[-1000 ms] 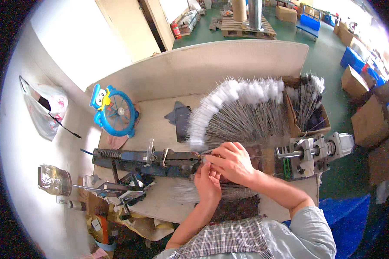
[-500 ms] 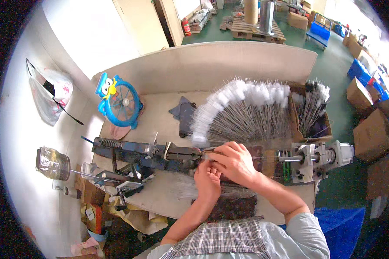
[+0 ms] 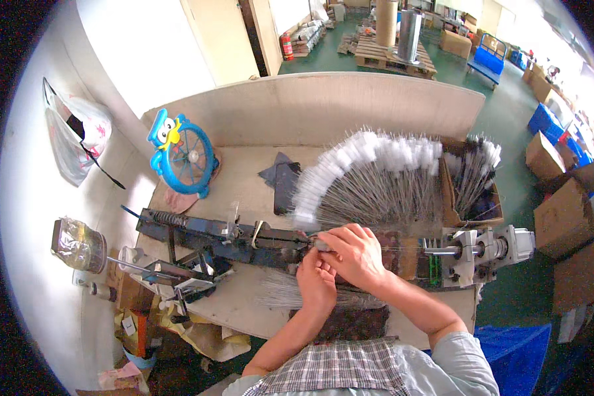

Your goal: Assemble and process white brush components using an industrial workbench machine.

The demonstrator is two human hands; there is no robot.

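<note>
My right hand (image 3: 358, 254) is closed, pinching a small grey wire piece (image 3: 318, 245) at the right end of a long dark metal rail (image 3: 231, 239). Just below it is my left hand (image 3: 315, 285), reaching up to the same spot; its fingertips are hidden under the right hand. Behind the hands, many thin wire stems with white tufted tips (image 3: 376, 185) are spread out in a fan. A loose bundle of bare wires (image 3: 280, 298) lies on the bench beside my left wrist.
A grey motor unit (image 3: 492, 247) sits at the rail's right end. A cardboard box of more stems (image 3: 472, 181) stands at back right. A blue bird-shaped fan (image 3: 181, 155), a dark cloth (image 3: 280, 178), a glass jar (image 3: 79, 244) and a hanging plastic bag (image 3: 76, 132) are to the left.
Both hands stay at the same spot on the rail. The view has tilted slightly, so the bench sits a little lower in the frame.
</note>
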